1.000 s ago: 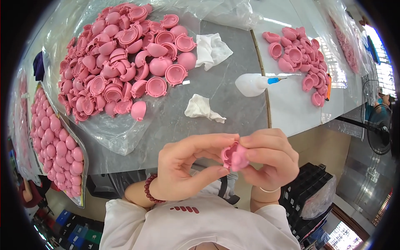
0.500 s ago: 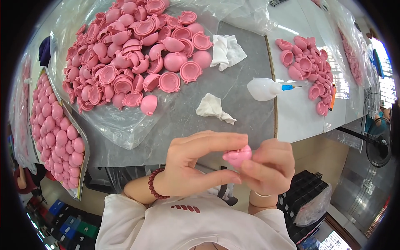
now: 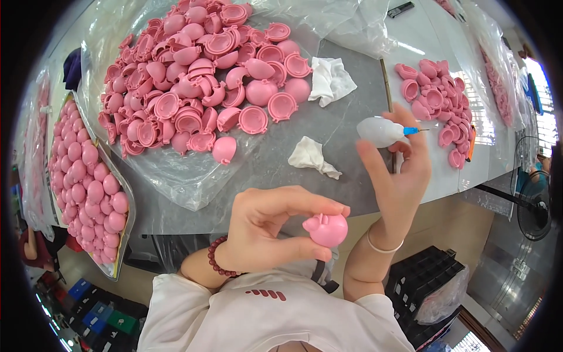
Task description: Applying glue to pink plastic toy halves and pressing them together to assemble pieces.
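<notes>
Between thumb and fingertips, my left hand [image 3: 267,226] holds a small round pink plastic piece [image 3: 328,230] with little bumps on its left side. My right hand [image 3: 404,167] reaches over the table with thumb and fingers spread around a white squeeze bottle [image 3: 378,132]. That bottle lies on its side, and its blue needle tip [image 3: 411,130] points right. Whether the fingers press on the bottle is unclear. Beyond my left hand, a large heap of pink half shells [image 3: 193,76] lies on clear plastic sheeting [image 3: 190,185].
Two crumpled white cloths [image 3: 314,157] [image 3: 331,81] lie mid-table. A smaller group of pink parts [image 3: 437,97] sits on the right tabletop. At the left stands a tray of round pink pieces [image 3: 88,188]. Black crates [image 3: 425,281] and a fan [image 3: 532,205] are at the right.
My right hand has left the pink piece and moved forward and right to the squeeze bottle, its fingers spreading. My left hand still holds the piece. The view has shifted slightly.
</notes>
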`<state>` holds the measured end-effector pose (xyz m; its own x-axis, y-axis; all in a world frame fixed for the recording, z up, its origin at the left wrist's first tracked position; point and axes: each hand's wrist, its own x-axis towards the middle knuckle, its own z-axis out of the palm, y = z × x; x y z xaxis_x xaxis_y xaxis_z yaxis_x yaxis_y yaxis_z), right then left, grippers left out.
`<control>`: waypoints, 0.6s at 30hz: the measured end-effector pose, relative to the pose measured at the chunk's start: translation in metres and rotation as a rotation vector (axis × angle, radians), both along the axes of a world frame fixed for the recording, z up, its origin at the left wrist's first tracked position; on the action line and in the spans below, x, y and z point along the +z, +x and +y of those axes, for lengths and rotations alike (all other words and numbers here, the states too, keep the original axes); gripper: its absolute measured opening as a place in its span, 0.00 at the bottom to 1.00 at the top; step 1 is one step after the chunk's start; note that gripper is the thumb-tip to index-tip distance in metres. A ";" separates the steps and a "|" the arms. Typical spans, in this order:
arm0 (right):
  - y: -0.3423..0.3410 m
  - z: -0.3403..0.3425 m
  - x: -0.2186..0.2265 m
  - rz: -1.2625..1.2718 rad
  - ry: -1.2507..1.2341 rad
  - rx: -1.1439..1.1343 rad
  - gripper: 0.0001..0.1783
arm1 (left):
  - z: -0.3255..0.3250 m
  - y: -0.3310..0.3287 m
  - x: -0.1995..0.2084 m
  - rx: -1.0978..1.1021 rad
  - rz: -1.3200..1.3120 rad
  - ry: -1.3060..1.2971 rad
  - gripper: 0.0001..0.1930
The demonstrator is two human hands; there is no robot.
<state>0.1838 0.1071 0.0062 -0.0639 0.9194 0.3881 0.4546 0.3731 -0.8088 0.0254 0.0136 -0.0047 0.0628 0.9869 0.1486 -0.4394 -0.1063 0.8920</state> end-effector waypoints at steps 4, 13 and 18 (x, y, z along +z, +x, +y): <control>0.003 -0.004 -0.001 0.009 -0.127 0.007 0.15 | 0.002 0.001 -0.003 -0.068 -0.327 -0.211 0.26; 0.020 -0.023 -0.010 0.324 -0.155 0.011 0.18 | 0.003 -0.001 0.004 -0.283 -0.591 -0.363 0.29; 0.019 -0.019 -0.009 0.258 -0.096 -0.012 0.15 | -0.001 0.001 0.005 -0.192 -0.510 -0.324 0.25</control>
<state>0.2027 0.0879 -0.0031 0.0365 0.9529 0.3010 0.2330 0.2847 -0.9298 0.0263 0.0121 0.0005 0.2432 0.9650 -0.0978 -0.8019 0.2567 0.5395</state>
